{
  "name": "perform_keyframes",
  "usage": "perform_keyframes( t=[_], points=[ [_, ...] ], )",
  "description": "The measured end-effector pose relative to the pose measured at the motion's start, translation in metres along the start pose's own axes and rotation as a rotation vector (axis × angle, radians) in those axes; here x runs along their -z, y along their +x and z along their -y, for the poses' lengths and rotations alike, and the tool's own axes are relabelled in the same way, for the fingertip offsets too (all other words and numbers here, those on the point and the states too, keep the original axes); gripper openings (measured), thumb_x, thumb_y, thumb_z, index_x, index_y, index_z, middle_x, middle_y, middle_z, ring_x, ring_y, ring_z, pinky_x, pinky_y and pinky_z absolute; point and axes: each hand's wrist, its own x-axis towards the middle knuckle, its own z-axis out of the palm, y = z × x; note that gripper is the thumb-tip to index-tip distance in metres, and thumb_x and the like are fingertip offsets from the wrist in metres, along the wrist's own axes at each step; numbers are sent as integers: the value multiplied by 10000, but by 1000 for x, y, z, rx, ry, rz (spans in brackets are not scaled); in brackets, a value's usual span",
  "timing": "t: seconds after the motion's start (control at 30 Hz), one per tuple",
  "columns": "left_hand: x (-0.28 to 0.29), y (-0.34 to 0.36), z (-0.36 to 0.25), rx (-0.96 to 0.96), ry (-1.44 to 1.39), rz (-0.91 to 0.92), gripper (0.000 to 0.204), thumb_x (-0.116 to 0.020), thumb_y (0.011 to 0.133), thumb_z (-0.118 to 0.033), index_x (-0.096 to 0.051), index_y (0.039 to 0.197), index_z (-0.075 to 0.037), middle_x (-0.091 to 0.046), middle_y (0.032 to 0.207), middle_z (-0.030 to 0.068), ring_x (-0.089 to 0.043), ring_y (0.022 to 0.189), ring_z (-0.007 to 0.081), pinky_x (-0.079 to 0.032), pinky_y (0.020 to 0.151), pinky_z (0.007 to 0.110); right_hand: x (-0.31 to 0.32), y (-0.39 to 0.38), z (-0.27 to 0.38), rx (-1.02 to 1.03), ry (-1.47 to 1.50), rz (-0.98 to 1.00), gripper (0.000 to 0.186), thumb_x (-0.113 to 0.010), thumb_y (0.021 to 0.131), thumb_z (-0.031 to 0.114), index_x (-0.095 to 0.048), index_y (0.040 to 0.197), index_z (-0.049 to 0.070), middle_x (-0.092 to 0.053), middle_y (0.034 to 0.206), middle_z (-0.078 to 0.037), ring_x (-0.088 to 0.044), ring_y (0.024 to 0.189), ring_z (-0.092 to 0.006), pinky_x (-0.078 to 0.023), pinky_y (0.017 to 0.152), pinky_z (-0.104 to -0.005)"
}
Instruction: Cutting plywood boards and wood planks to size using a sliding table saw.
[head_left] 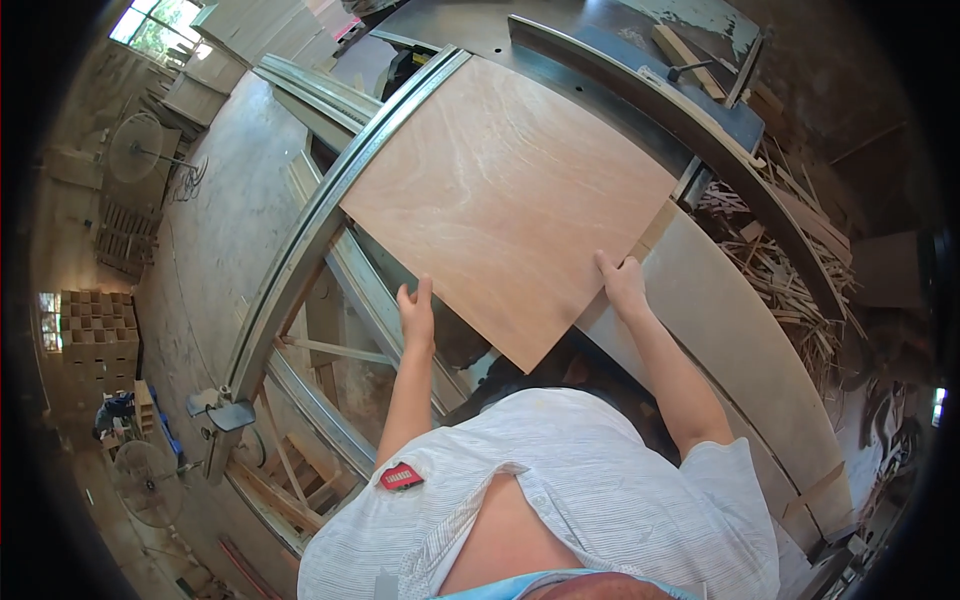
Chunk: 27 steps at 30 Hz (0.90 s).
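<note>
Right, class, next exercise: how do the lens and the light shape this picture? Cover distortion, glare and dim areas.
Head view: the long, grey metal fence bows into an arc, and black borders round off the frame; head view: the bright, white-framed window at upper left is partly washed out; head view: the upper right background is dim, while the light-brown, flat plywood sheet is well lit, its grain readable.

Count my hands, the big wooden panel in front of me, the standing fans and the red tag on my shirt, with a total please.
Hands: 2, left hand and right hand
Wooden panel: 1
Standing fans: 2, upper fan and lower fan
Red tag: 1
Total: 6
</note>
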Motion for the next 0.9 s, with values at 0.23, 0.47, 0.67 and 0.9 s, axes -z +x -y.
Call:
perform_keyframes(
  t=[0.23, 0.47, 0.67, 0.9],
  points=[
    [-18, 50, -12, 73, 243, 84, 723, -723, 917, -441, -474, 1327, 100, -595, 1307, 205, -578, 1194, 275, -453, 1011, 374, 0, 2, 13, -19, 7, 28, 594, -735, 843, 423, -651, 983, -149, -703, 985, -308, -695, 964, -404, -531, 840, -449],
    [-24, 54, -9, 76, 330, 25, 604, -707, 929, -434, -579, 1161, 108, -620, 1226, 230, -607, 1118, 298, -485, 940, 401, -1, 5, 19, -42, -7, 10, 579, -750, 828, 408, -651, 1006, -134, -704, 998, -292, -689, 959, -391, -526, 850, -439],
    [-34, 60, -6, 2, 439, -8, 654, -706, 914, -480, -583, 1096, 136, -598, 1170, 250, -605, 1066, 333, -480, 919, 435, -7, 13, 20, -66, 29, -30, 561, -748, 829, 396, -652, 1001, -129, -701, 1016, -288, -686, 973, -375, -525, 854, -434],
    [-82, 66, -31, -109, 470, 25, 739, -673, 913, -531, -550, 1127, 166, -526, 1214, 344, -533, 1140, 437, -428, 994, 477, 0, 66, 18, -103, 15, -106, 597, -709, 869, 418, -642, 1083, -135, -692, 1054, -290, -675, 1013, -390, -514, 901, -431]
  ],
)
